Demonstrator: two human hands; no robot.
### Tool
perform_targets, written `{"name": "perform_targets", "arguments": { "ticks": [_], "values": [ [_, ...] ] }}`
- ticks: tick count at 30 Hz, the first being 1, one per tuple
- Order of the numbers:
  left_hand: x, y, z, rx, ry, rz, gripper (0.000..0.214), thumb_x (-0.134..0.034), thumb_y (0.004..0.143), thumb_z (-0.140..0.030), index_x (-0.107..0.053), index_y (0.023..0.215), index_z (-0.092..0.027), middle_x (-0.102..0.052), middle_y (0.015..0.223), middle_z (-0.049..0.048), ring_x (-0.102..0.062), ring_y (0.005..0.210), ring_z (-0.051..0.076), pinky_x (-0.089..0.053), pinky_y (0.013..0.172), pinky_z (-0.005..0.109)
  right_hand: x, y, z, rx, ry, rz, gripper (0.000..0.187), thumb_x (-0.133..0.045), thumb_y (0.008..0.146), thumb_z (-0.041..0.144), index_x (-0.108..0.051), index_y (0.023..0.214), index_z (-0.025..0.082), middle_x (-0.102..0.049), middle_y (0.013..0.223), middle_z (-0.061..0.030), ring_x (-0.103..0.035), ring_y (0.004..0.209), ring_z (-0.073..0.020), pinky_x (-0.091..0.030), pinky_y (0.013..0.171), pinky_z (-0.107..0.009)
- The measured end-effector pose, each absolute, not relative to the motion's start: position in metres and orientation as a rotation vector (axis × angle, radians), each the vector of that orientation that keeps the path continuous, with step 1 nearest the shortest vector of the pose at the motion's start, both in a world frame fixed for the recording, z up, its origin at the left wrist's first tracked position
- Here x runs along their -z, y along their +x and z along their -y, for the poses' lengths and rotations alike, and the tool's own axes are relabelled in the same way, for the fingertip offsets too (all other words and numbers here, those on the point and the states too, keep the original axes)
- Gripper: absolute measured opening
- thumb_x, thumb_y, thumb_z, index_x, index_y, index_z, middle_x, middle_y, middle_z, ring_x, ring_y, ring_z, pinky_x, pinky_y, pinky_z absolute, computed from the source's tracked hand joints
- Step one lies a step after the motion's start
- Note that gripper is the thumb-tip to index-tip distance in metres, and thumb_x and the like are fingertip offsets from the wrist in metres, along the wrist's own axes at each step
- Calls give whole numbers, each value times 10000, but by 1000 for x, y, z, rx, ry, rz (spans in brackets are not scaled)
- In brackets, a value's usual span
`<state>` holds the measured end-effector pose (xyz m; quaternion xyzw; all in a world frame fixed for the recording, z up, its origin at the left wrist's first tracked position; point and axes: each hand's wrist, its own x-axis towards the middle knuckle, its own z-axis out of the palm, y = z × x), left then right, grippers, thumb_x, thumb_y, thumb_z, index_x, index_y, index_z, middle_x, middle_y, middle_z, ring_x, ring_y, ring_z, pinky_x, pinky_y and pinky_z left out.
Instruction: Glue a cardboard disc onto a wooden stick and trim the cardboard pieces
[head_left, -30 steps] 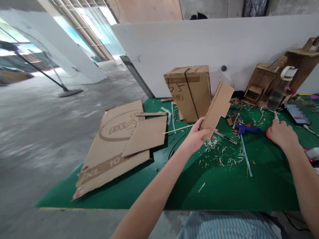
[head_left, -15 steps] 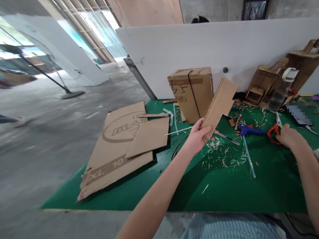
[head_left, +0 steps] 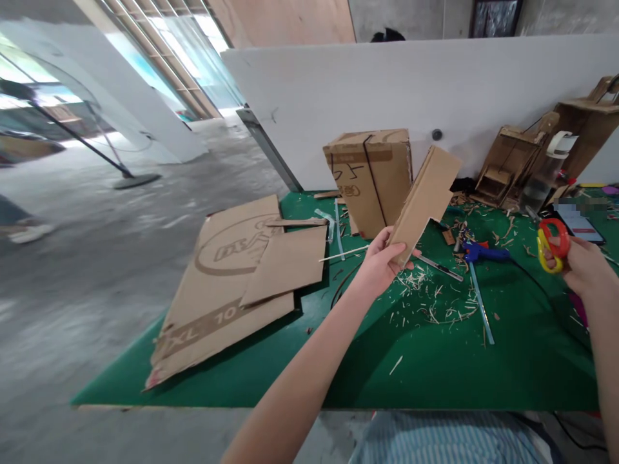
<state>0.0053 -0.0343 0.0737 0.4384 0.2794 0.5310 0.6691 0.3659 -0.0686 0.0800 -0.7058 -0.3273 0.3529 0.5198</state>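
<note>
My left hand (head_left: pixel 380 265) grips the lower end of a long brown cardboard strip (head_left: pixel 425 201) and holds it tilted up above the green table (head_left: pixel 435 367). Off to the right, my right hand (head_left: pixel 583 269) is closed on scissors (head_left: pixel 552 237) with red and yellow handles, lifted off the table. Cardboard shavings (head_left: pixel 435 303) lie scattered under and between both hands.
Flat cardboard sheets (head_left: pixel 232 283) cover the table's left part. An upright cardboard box (head_left: pixel 370 180) stands at the back. A blue glue gun (head_left: pixel 483 252), a knife (head_left: pixel 438 267), a clear bottle (head_left: pixel 546 173), cardboard models (head_left: pixel 512 161) and a phone (head_left: pixel 578 222) lie at right.
My right hand took hold of the scissors on the table and raised them toward me. My left hand kept the cardboard strip nearly still.
</note>
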Motion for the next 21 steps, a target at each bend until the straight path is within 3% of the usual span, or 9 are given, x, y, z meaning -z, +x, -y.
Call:
{"name": "perform_targets", "arguments": {
  "ticks": [3, 7, 10, 17, 21],
  "values": [
    [-74, 7, 35, -1213, 982, -658, 345, -748, 709, -208, -553, 993, -202, -659, 942, 35, -707, 788, 193, -543, 512, 239, -77, 353, 79, -1205, -1251, 558, 189, -663, 659, 258, -578, 813, 192, -537, 719, -23, -463, 551, -85, -371, 430, -208],
    [-73, 10, 34, -1346, 987, -757, 337, -760, 719, -294, -550, 969, -209, -651, 918, 17, -700, 677, 153, -544, 506, 233, -67, 325, 92, -1299, -1067, 736, 334, -698, 649, 208, -618, 970, 251, -608, 1031, -35, -575, 764, -125, -480, 528, -227],
    [-75, 9, 32, -1481, 1003, -825, 306, -744, 733, -332, -531, 919, -215, -627, 840, -11, -667, 601, 118, -497, 456, 211, -60, 301, 100, -1357, -1064, 986, 504, -746, 652, 198, -561, 1108, 302, -575, 1112, -32, -599, 862, -165, -483, 549, -246],
    [-99, 1, 37, -1522, 1055, -721, 260, -713, 735, -252, -500, 882, -225, -600, 758, -24, -619, 603, 106, -456, 496, 215, -51, 265, 107, -1435, -919, 1268, 543, -723, 754, 297, -417, 1199, 352, -487, 931, 23, -478, 628, -88, -393, 464, -212],
    [-112, -1, 32, -1563, 1051, -719, 251, -718, 721, -225, -502, 848, -211, -596, 791, -23, -618, 595, 94, -461, 519, 222, -42, 263, 102, -1278, -919, 1522, 678, -754, 731, 431, -365, 1280, 349, -502, 892, 17, -524, 687, -119, -495, 562, -259]
  ]
}}
